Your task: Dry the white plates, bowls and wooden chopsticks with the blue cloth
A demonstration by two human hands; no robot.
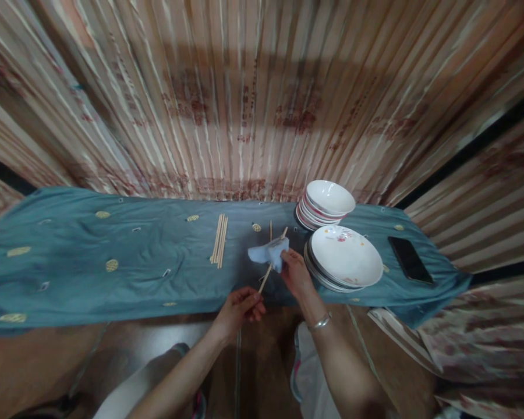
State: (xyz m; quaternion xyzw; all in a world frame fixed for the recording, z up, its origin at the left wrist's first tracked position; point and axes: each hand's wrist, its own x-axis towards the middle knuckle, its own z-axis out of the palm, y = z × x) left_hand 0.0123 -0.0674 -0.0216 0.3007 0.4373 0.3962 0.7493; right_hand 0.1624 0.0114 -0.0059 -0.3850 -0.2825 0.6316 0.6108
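Between the fingers of my left hand is the near end of a wooden chopstick, which slants up and away to the right. My right hand pinches a light blue cloth around the chopstick's upper part, and the far tip sticks out above the cloth. Behind the cloth the end of another chopstick shows; its lower part is hidden. Several more chopsticks lie side by side on the table, left of the cloth.
A teal cloth-covered table stretches across the view. Right of my hands stand a stack of shallow plates and, behind it, stacked bowls. A black phone lies at the far right. Patterned curtains hang behind.
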